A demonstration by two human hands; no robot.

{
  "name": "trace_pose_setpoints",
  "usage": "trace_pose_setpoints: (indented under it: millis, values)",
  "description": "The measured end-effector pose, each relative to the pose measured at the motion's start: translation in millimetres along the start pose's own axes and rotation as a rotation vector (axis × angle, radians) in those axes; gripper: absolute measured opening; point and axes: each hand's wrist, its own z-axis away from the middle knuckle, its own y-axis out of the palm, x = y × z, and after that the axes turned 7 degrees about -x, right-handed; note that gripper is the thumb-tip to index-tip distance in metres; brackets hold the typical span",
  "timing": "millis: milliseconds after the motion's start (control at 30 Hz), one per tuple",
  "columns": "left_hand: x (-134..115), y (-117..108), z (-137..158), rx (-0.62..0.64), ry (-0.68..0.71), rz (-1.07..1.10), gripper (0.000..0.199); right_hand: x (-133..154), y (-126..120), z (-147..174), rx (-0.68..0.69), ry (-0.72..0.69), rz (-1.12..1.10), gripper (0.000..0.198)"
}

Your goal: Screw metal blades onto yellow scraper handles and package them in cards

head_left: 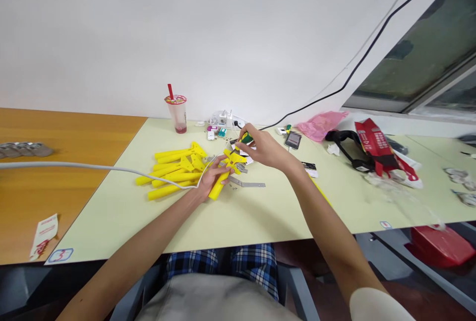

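Observation:
My left hand is closed around a yellow plastic scraper handle, its wide end pointing away from me. In my right hand is a screwdriver with a green and yellow grip, its shaft slanting down to the wide end of that handle. Left of my left hand lies a pile of similar yellow handles. A flat grey metal strip rests on the table just right of the held handle, with tiny screws beside it. A white cable passes across my left hand.
A plastic cup with a red straw stands near the wall. Behind my hands are a power strip and small cases. A phone, pink bag, black headset-like object and red packaging lie to the right.

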Motion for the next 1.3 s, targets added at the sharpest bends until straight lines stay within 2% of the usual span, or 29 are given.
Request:
trace_pose_setpoints:
  millis: [100, 167, 300, 433, 600, 700, 800, 967, 1167, 1300]
  values:
    - [1.1, -0.1, -1.2, 0.009, 0.008, -0.004, 0.065, 4.6, 5.3, 0.1, -0.094, 0.178, 0.107, 0.025]
    - [1.8, 0.3, -1.5, 0.013, 0.014, -0.006, 0.066, 6.6, 6.5, 0.3, -0.108, 0.225, 0.133, 0.025]
    - [0.1, 1.2, 0.4, 0.026, 0.021, -0.014, 0.072, 9.8, 0.0, 4.8, -0.005, 0.079, 0.122, 0.011]
    - [-5.5, 2.0, 4.2, 0.043, 0.032, -0.025, 0.076, 16.3, -9.1, 13.6, 0.087, -0.016, 0.109, 0.019]
    - [-4.1, 1.0, 1.9, 0.063, 0.029, -0.032, 0.074, 16.2, -10.7, 22.0, 0.084, 0.051, 0.3, 0.025]
    - [-0.3, -1.7, -3.8, 0.069, 0.029, -0.033, 0.073, 15.2, -9.9, 24.2, 0.146, 0.142, 0.433, 0.028]
    - [1.4, -4.5, -8.1, 0.068, 0.027, -0.037, 0.076, 18.7, -9.6, 25.6, 0.185, 0.153, 0.493, 0.039]
    - [0.0, -5.6, -7.6, 0.074, 0.025, -0.046, 0.077, 22.2, -9.8, 36.5, 0.144, 0.018, 0.672, 0.025]
    - [1.1, -3.9, -6.1, 0.065, 0.023, -0.049, 0.079, -4.7, -3.8, 60.1, -0.043, -0.234, 0.839, 0.052]
    - [3.3, 0.1, -3.6, 0.047, 0.018, -0.056, 0.073, -28.2, 0.6, 72.6, -0.157, -0.388, 0.822, 0.053]
